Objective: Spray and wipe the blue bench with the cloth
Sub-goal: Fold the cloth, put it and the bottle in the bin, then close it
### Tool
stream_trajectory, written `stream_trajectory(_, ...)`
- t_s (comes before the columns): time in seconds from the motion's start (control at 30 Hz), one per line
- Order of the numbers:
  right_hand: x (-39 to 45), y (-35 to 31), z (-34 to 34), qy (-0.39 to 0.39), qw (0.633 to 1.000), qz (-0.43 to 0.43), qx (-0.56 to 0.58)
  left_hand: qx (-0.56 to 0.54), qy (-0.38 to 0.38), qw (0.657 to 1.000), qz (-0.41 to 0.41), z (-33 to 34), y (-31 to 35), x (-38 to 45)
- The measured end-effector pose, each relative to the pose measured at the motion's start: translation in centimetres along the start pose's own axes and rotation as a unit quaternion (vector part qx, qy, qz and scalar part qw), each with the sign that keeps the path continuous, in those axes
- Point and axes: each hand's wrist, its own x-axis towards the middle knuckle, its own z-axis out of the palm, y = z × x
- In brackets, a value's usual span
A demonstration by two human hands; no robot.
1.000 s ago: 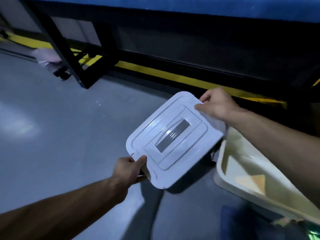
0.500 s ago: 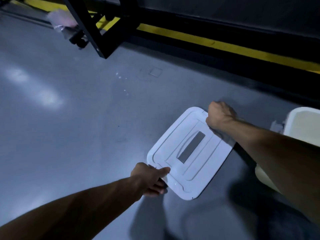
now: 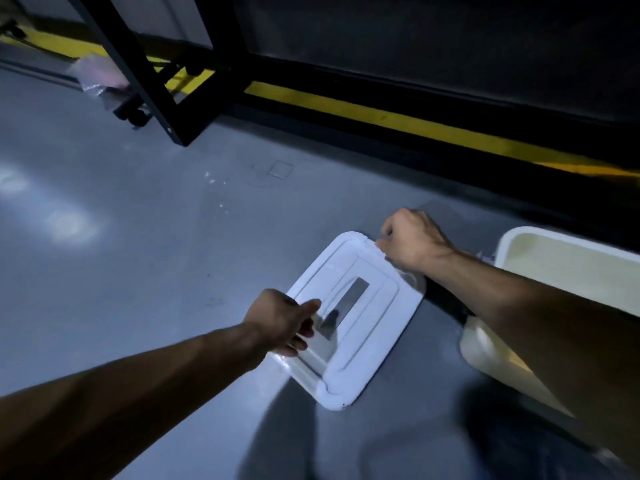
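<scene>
On the glossy grey floor (image 3: 145, 244) lies a white lid (image 3: 374, 327) (thin, stiff, probably light and slick), best held by its rim: the right hand (image 3: 412, 242) curls around the far edge, the left hand (image 3: 282, 320) loosely touches the near side; no cloth shows.

A white lid (image 3: 363, 327) lies flat on the grey floor (image 3: 138, 254). Just right of it stands an open cream bin (image 3: 568, 268). Behind are a black metal frame (image 3: 156, 81), a yellow floor stripe (image 3: 381, 116) and crumpled plastic (image 3: 98, 76).
</scene>
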Motion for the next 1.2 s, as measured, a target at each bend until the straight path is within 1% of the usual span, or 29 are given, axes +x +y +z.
stream_trajectory(0.07,-1.3,0.3,-2.3,0.014,0.999,-0.020,0.025,-0.017,0.013,0.997,0.078,0.8,3.1,-0.4)
stream_trajectory(0.17,-3.8,2.0,-6.2,0.054,0.996,-0.042,0.056,-0.031,0.017,0.982,0.186,3.2,7.8,-1.9)
stream_trajectory(0.33,-9.1,6.8,-13.0,0.123,0.989,-0.027,0.075,-0.023,-0.032,0.950,0.310,9.3,13.9,-5.7)
stream_trajectory(0.43,-13.1,10.8,-16.3,0.133,0.988,0.001,0.077,-0.024,-0.074,0.932,0.353,13.5,16.4,-8.4)
stream_trajectory(0.57,-19.1,17.2,-19.5,0.144,0.986,0.065,0.061,0.013,-0.132,0.912,0.389,19.9,18.3,-11.7)
stream_trajectory(0.67,-24.0,22.1,-20.6,0.148,0.981,0.118,0.051,0.052,-0.173,0.894,0.409,24.6,18.7,-13.7)
stream_trajectory(0.8,-29.2,28.3,-20.0,0.109,0.976,0.187,0.028,0.111,-0.217,0.870,0.429,29.5,18.3,-15.6)
stream_trajectory(0.87,-31.3,30.7,-19.0,0.094,0.970,0.218,0.042,0.133,-0.233,0.860,0.434,31.2,17.9,-16.2)
stream_trajectory(0.9,-32.3,31.6,-18.2,0.087,0.969,0.226,0.045,0.141,-0.240,0.854,0.439,32.1,17.6,-16.4)
stream_trajectory(0.97,-34.2,32.9,-16.3,0.072,0.973,0.215,0.036,0.150,-0.250,0.843,0.452,33.6,17.1,-17.0)
stream_trajectory(1.03,-35.4,33.9,-14.0,0.023,0.975,0.218,0.017,0.158,-0.254,0.842,0.450,35.2,16.8,-17.3)
stream_trajectory(1.07,-35.8,34.3,-13.1,-0.012,0.970,0.241,0.024,0.170,-0.252,0.842,0.445,36.1,16.7,-17.5)
stream_trajectory(1.13,-36.0,34.8,-11.5,-0.090,0.955,0.276,0.061,0.225,-0.237,0.834,0.445,37.7,16.8,-18.0)
stream_trajectory(1.2,-35.9,34.9,-10.4,-0.137,0.950,0.269,0.081,0.278,-0.224,0.820,0.448,38.7,16.8,-18.7)
